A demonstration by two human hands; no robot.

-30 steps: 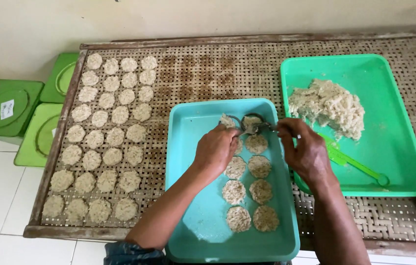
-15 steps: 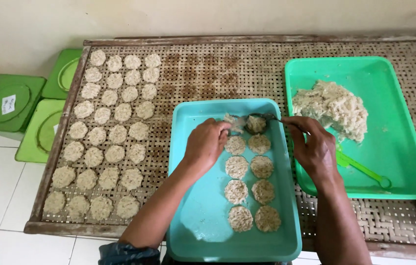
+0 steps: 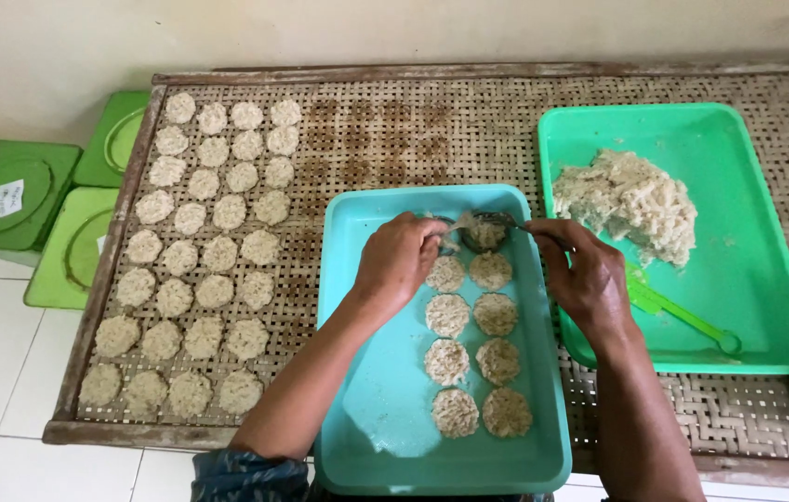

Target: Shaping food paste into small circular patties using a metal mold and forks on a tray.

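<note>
Seen from above, everything was placed around a teal tray (image 3: 366,409) lying at the near edge of a woven bamboo rack (image 3: 385,139). Far left of the tray, off the rack, sat three green square lids (image 3: 13,191) on a tiled floor. Just left of the tray, pale flattened rice patties (image 3: 218,251) lay in four neat columns on the weave. Inside the tray, along its right half, two columns of the same patties (image 3: 473,363) ran toward the person.

At the tray's far end the left hand (image 3: 399,260) was curled, its fingertips pinched on the rim of a small round metal mould (image 3: 484,232) packed with the rice mixture. The right hand (image 3: 590,274), over the tray's right edge, gripped a thin metal spoon (image 3: 529,226) whose tip met the mould. Right of the tray stood a green tray (image 3: 766,307) holding a heap of sticky rice mixture (image 3: 631,200) and a green plastic scraper (image 3: 678,311).

The patty in the mould looked light, soft, moist and crumbly, likely to break if pinched; it seemed best handled by the stiff mould rim, or supported flat from underneath.
</note>
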